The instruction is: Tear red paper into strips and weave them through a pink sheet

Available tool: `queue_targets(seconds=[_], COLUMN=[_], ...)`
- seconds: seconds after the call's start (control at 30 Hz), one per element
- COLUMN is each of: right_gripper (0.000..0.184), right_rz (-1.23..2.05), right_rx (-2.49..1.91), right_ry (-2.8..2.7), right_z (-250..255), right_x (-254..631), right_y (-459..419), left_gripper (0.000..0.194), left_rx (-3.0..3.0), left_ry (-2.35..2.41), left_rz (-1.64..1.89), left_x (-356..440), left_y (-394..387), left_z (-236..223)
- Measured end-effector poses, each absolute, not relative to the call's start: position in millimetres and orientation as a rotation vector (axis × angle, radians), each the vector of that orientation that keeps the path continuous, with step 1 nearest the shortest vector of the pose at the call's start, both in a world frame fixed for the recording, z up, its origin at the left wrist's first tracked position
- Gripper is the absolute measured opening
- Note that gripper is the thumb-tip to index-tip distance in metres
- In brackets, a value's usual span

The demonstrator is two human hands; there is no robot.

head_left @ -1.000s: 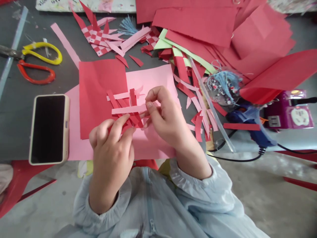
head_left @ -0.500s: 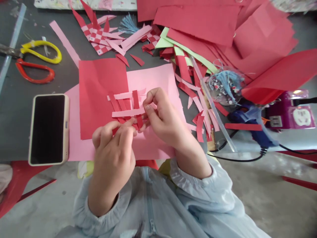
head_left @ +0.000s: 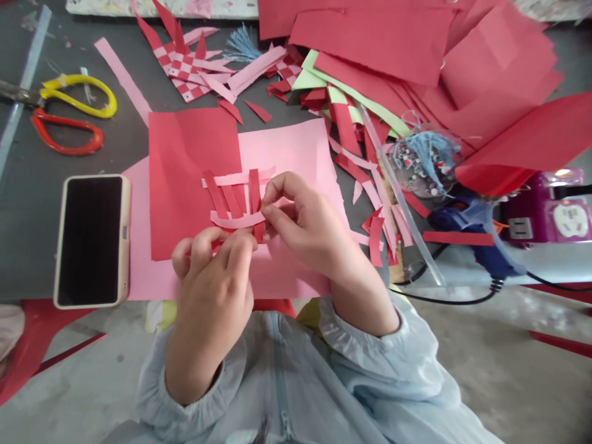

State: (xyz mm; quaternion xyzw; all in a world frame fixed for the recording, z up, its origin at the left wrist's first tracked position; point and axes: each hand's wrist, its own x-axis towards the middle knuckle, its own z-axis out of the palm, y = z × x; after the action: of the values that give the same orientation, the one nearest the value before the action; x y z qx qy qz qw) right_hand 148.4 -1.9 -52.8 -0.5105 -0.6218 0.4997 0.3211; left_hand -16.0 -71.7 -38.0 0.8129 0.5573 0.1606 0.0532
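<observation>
Red paper strips (head_left: 232, 198) run up and down between my hands, crossed by pink ones as a loose lattice. One pink paper strip (head_left: 235, 221) bows across their lower part; a second pink strip lies higher, partly beneath the red. My right hand (head_left: 300, 225) pinches the lower pink strip's right end between thumb and forefinger. Curled over the lower ends of the red strips, my left hand (head_left: 215, 280) holds them down, its fingertips partly hidden. Under the lattice lie a red sheet (head_left: 180, 185) and a larger pink sheet (head_left: 296, 277).
To the left are a phone (head_left: 90, 240) and scissors (head_left: 99, 105). Woven checkered pieces (head_left: 185, 68) and a blue tassel (head_left: 243, 43) lie behind. Rightward are red sheets (head_left: 370, 37), paper scraps, a tub of beads (head_left: 425, 160) and a blue glue gun (head_left: 481, 228).
My right hand has shifted slightly left and down. The lower pink strip, straight before, now sags in a curve. Red strips now show over the upper pink strip. My left hand stays almost in place.
</observation>
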Motion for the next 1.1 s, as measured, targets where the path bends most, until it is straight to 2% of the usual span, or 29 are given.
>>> queue_targets(seconds=[0.63,1.1], right_gripper=[0.010,0.010], right_rz=[0.990,1.045], right_rx=[-1.482,-1.470], right_ry=[-1.559,-1.595], right_z=[-51.8,-50.5], right_x=[154.5,153.6], right_y=[4.7,3.1], left_gripper=[0.042,0.039], left_rx=[2.485,2.466], left_ry=[1.713,1.655], left_rz=[0.528,0.598], left_x=[-18.9,-20.0], left_y=[-69.6,-69.9], left_z=[-33.2,-29.1])
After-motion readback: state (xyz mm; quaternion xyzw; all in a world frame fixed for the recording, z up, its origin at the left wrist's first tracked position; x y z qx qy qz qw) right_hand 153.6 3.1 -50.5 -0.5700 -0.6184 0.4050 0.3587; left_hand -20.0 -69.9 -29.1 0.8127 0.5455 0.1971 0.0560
